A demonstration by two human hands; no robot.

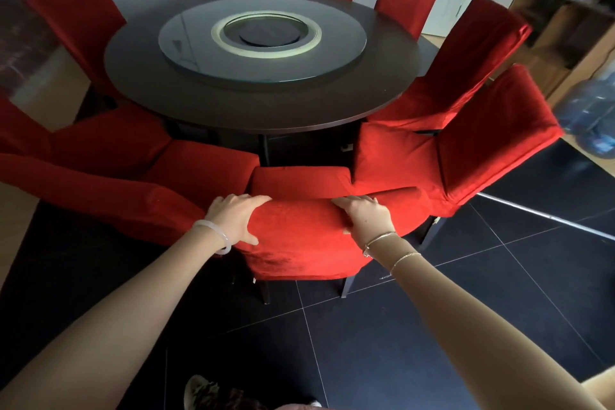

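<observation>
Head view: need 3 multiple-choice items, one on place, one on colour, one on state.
1. Where do the blue water jugs stand?
A. on the round table
B. on the floor at the far right
C. on the wooden shelf

2. What colour are the chair covers?
A. red
B. blue
C. white

3. What are the left hand and right hand doing?
A. both hang free
B. one holds a cup
C. both grip the top of the nearest chair's backrest

Answers:
1 B: the jugs sit low at the right edge, beyond the chairs.
2 A: every cover in view is red.
3 C: the fingers of both hands curl over the backrest top, with the thumbs on its near face.
</observation>
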